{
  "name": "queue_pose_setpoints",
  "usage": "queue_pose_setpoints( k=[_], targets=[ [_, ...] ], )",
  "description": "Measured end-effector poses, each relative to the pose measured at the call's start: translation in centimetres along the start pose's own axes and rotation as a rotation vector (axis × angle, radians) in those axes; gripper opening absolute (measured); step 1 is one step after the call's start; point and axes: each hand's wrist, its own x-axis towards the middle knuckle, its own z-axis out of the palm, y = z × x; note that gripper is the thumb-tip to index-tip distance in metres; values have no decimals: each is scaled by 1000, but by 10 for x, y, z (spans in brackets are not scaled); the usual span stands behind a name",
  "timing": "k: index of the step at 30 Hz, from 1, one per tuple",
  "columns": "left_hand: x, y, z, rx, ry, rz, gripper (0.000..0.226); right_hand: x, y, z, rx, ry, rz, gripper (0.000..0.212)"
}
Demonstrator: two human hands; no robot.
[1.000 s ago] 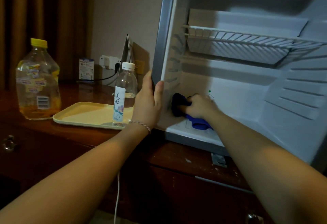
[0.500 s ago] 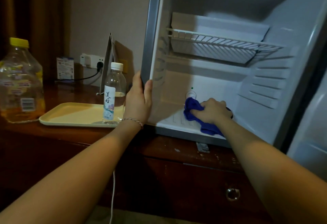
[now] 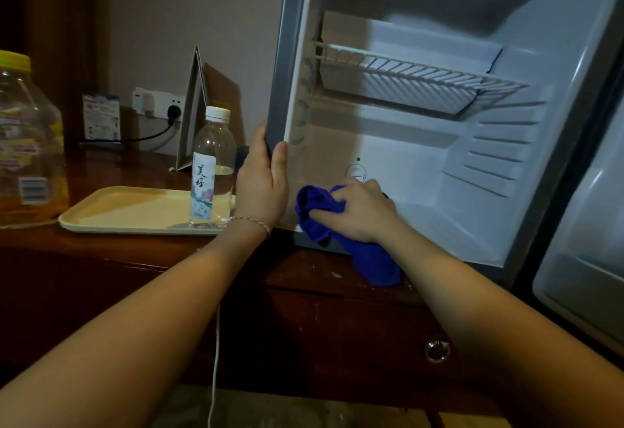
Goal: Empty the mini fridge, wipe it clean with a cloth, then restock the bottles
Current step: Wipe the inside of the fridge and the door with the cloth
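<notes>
An open mini fridge (image 3: pixel 472 164) fills the right half of the view, standing on a dark wooden cabinet (image 3: pixel 320 309); its white interior holds only a wire shelf (image 3: pixel 415 72) across the upper part, and its door (image 3: pixel 580 258) swings out at the far right. To the left on the cabinet top stands a large clear jug (image 3: pixel 27 143) with a yellow cap and amber liquid at the bottom, cut off by the frame's edge. Just right of it lies a pale cream tray (image 3: pixel 135 211), and a small water bottle (image 3: pixel 212 167) with a white cap and a printed label stands upright on the tray's right end, near the fridge. My left hand (image 3: pixel 261 184) grips the fridge's left front edge, thumb inside the frame and fingers wrapped behind it (a thin braided bracelet (image 3: pixel 256 223) circles that wrist). My right hand (image 3: pixel 358 213) clutches a bunched blue cloth (image 3: pixel 337 235) at the front left corner of the fridge floor, fingers curled tight around it; the cloth's loose end hangs over the fridge's front lip onto the cabinet top. A small round dial (image 3: pixel 356 172) sits on the back wall just above my knuckles.
</notes>
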Motion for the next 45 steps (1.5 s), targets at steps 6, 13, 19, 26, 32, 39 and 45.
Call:
queue_pose_setpoints(
  k=[6, 13, 19, 26, 32, 39, 45],
  targets=[
    [0, -1, -2, -9, 6, 5, 45, 12, -23, 6, 37, -35, -24, 39],
    [0, 1, -2, 15, 4, 9, 49, 5, -7, 4, 135, -30, -16, 44],
    [-1, 2, -3, 24, -11, -19, 49, -16, 39, -10, 91, -15, 53, 44],
    [-2, 2, -1, 36, -23, -42, 53, -18, 20, -11, 2, -43, 51, 47],
    [-1, 3, -3, 39, -26, -36, 52, 6, -14, -3, 48, -72, -48, 51],
    [-3, 6, -2, 64, 18, 11, 49, -10, 16, -6, 117, -20, 18, 47],
    [-4, 7, -4, 56, 0, -13, 50, -38, 55, -18, 53, 32, 172, 38]
  ],
)
